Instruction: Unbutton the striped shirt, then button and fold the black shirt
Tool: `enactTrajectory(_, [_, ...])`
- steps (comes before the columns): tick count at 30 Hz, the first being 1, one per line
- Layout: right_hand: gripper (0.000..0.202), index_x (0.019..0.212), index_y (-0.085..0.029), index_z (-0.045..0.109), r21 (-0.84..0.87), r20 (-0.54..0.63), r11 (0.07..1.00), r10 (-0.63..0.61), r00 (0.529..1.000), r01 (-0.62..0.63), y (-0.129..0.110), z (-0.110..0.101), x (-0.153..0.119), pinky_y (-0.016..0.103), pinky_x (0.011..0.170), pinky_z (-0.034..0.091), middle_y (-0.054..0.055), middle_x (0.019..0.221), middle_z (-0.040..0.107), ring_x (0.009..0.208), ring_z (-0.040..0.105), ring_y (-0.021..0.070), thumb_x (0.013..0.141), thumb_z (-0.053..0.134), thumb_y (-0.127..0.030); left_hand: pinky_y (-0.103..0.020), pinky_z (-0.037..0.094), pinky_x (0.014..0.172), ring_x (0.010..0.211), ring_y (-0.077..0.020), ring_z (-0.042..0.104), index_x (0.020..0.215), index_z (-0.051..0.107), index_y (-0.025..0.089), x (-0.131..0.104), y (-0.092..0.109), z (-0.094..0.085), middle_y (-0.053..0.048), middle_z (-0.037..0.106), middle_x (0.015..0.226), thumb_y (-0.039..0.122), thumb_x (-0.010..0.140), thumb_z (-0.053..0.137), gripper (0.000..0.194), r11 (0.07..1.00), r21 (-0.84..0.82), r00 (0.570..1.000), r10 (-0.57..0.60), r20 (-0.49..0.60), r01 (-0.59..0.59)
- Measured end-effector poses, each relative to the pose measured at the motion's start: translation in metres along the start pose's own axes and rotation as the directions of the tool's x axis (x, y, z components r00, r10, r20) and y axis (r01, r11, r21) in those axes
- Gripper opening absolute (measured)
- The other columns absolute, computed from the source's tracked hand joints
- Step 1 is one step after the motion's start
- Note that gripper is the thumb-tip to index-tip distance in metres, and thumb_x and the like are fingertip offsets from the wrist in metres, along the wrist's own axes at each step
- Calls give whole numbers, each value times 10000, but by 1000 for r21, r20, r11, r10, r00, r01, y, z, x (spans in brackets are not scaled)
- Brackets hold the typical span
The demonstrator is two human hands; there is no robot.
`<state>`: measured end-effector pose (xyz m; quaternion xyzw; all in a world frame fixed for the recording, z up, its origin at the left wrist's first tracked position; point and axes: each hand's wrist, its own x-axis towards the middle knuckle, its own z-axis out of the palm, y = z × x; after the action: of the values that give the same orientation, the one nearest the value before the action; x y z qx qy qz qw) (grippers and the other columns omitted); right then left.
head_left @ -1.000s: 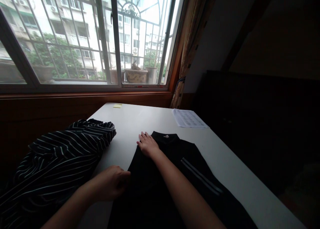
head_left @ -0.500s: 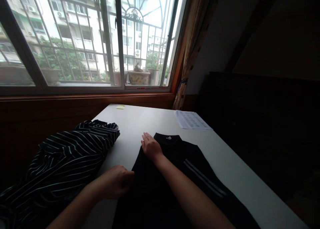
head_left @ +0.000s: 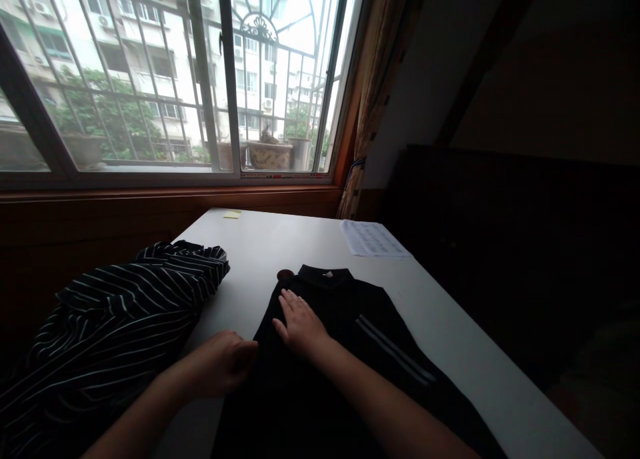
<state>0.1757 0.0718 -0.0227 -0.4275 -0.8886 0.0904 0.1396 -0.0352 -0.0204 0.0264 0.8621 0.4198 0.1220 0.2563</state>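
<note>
A black collared shirt lies on the white table, its collar toward the window and a grey double stripe on its right part. My left hand is closed in a pinch on the shirt's left edge. Flat on the upper left of the shirt rests my right hand, fingers stretched out and a little apart. Just beyond its fingertips a small round brownish thing shows beside the collar; I cannot make out what it is. Left of my left hand lies a heap of black and white striped cloth.
Printed papers lie at the table's far right corner, and a yellow sticky note at the far left. A barred window with a curtain stands behind the table. The right side is very dark.
My right hand has slid down toward me from the shoulder by the collar, uncovering the round brownish thing. My left hand keeps its grip. The view has turned slightly right.
</note>
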Motion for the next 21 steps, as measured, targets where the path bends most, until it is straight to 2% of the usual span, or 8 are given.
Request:
enactTrajectory(5, [649,1493,-50,391,19,-13,1000,-3,1000,3,6,4,15,430,1226,206,140,1585,284,1475,251,267,988,455,-452,-220,243,482,489,-85,392,718,475,187,0,0,0,54,448,568,80,730,531,121,1000,3,1000,-11,5,11])
enactTrajectory(9, [594,1476,-60,426,48,-61,998,-37,997,40,10,5,15,414,1212,259,144,1566,332,1455,303,258,978,474,-381,-220,241,486,493,-84,391,720,461,190,-1,-3,2,57,437,570,67,717,528,139,1000,6,1000,4,-1,-4])
enactTrajectory(12, [559,1474,-70,431,64,-133,993,-94,987,104,13,-2,12,386,1192,313,140,1548,373,1432,352,241,978,464,-325,-227,235,486,484,-82,379,724,458,191,-1,-7,4,59,425,567,67,721,525,140,1000,17,1000,10,-10,-10])
enactTrajectory(15, [522,1458,-71,455,11,-239,991,-126,963,133,20,-17,11,379,1196,307,137,1532,403,1425,361,233,984,440,-289,-231,237,488,481,-82,374,730,470,191,-1,-9,6,58,429,571,71,724,523,132,1000,13,1000,17,-7,-17])
enactTrajectory(18, [507,1447,-58,468,-78,-295,995,-89,951,69,36,-34,12,393,1203,283,152,1522,415,1423,360,242,991,420,-273,-224,248,487,485,-84,386,737,478,192,-1,-8,5,56,447,581,74,719,526,129,1000,-13,1000,14,12,-14])
enactTrajectory(21, [540,1465,-37,431,-138,-236,990,6,972,-40,55,-42,9,422,1207,261,170,1541,377,1441,326,265,1002,414,-314,-220,264,490,489,-89,397,742,491,191,-1,-5,2,49,465,586,93,739,528,105,1000,-14,1000,2,16,-2])
